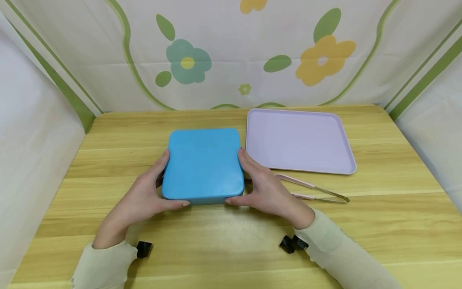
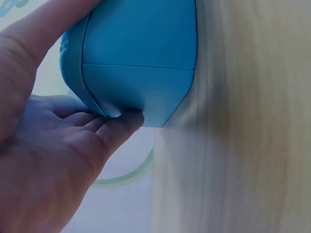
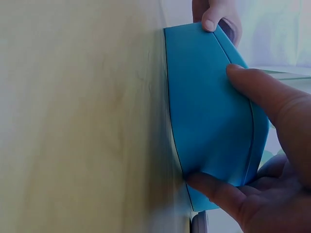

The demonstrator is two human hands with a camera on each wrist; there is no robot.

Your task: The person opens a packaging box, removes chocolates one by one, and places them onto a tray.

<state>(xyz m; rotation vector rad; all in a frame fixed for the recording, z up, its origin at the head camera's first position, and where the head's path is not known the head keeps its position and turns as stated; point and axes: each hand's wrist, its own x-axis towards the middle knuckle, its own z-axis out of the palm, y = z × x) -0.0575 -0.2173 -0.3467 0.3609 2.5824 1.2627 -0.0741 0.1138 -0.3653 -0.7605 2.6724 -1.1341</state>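
Observation:
A blue lidded box with rounded corners stands on the wooden table, in the middle. My left hand grips its left side, thumb on the near edge and fingers along the side. My right hand grips the right side the same way. The left wrist view shows the box close up, with my left hand's fingers curled under its lid seam. Seen from the right wrist, the box stands on the table with my right hand's thumb on its lid edge.
A pale lilac tray lies right of the box, close to it. Pink-handled tongs lie just below the tray, beside my right hand. A flowered cloth backdrop and white side walls enclose the table.

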